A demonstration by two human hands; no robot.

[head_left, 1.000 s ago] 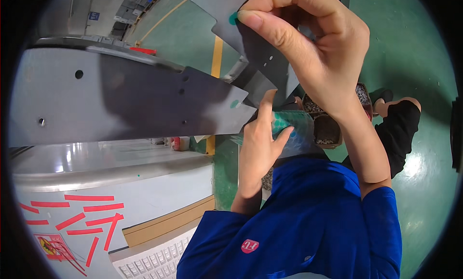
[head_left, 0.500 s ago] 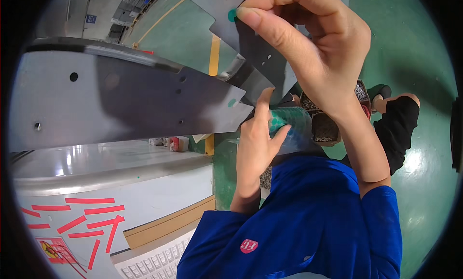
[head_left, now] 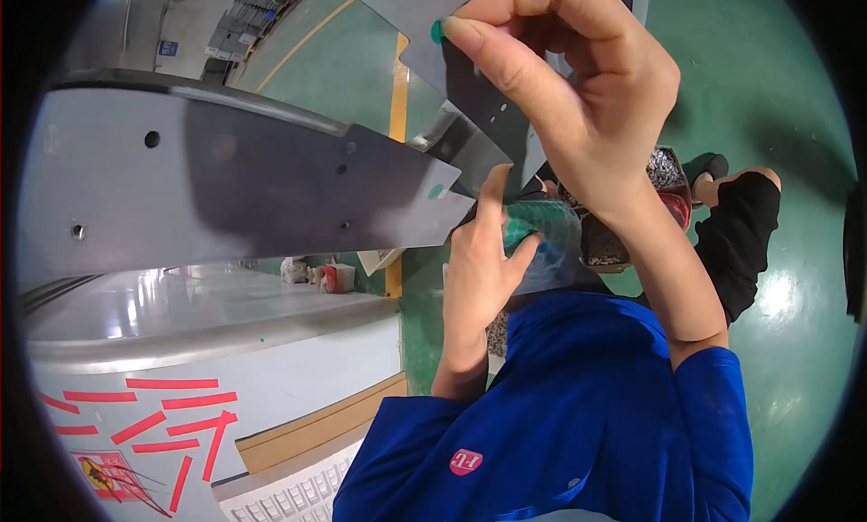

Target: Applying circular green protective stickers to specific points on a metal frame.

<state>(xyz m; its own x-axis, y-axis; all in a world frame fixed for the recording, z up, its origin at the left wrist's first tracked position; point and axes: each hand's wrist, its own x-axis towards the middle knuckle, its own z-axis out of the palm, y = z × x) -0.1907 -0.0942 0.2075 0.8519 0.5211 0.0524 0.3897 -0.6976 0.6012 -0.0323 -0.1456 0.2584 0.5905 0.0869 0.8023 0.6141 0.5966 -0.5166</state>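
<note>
My right hand [head_left: 587, 97] is raised at the top of the view, its thumb and index finger pinched on a small green round sticker [head_left: 438, 31]. That sticker is right in front of the upper grey metal plate [head_left: 424, 70]; whether it touches the plate I cannot tell. Lower down, my left hand [head_left: 483, 269] grips a clear sheet of green dots [head_left: 546, 222], thumb across it and index finger stretched up by the metal edge. To the left lies a long grey metal part [head_left: 271, 179] with several holes and a green dot [head_left: 436, 191] near its pointed end.
A shiny metal surface [head_left: 208, 305] lies below the long part, and a white panel with red strips [head_left: 199, 400] below that. Cardboard boxes of small metal pieces [head_left: 664, 170] stand on the green floor beyond my right forearm. Another person's leg [head_left: 745, 233] is nearby.
My right hand has shifted slightly left with the green sticker, which now shows narrower. My left hand stays almost where it was, and the background has slid a little in view.
</note>
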